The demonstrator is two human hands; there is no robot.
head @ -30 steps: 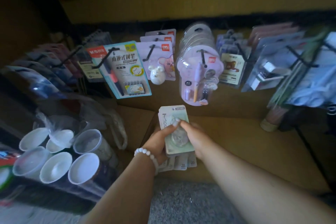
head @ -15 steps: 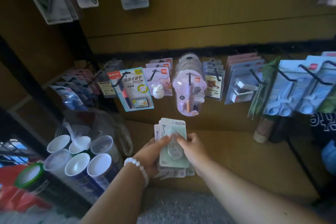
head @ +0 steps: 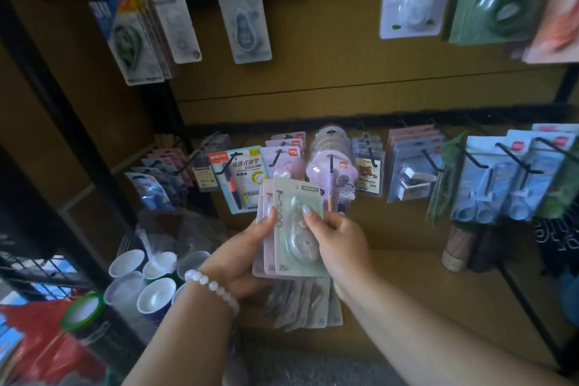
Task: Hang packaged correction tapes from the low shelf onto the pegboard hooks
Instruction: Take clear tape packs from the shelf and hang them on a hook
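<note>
Both hands hold a small stack of packaged correction tapes (head: 294, 229) upright above the low shelf (head: 407, 285). The front card is pale green with a clear blister. My left hand (head: 247, 254), with a white bead bracelet, grips the stack's left side, thumb on the front. My right hand (head: 338, 244) grips the right side, thumb on the blister. More packs of the same kind (head: 310, 307) lie on the shelf under the hands. Pegboard hooks (head: 332, 163) run in a row behind the stack, loaded with stationery cards. An upper row holds hung correction tapes (head: 247, 22).
Several plastic cups (head: 147, 279) stand at the lower left beside a black wire rack (head: 37, 266). A red bag (head: 40, 341) lies below them. Long black hooks (head: 517, 163) with blue packs stick out at the right. A brown roll (head: 457, 247) stands on the shelf's right side.
The view has tilted up, bringing the upper row of hung tapes into sight. Both hands have lifted the stack off the shelf, up toward the lower hook row.
</note>
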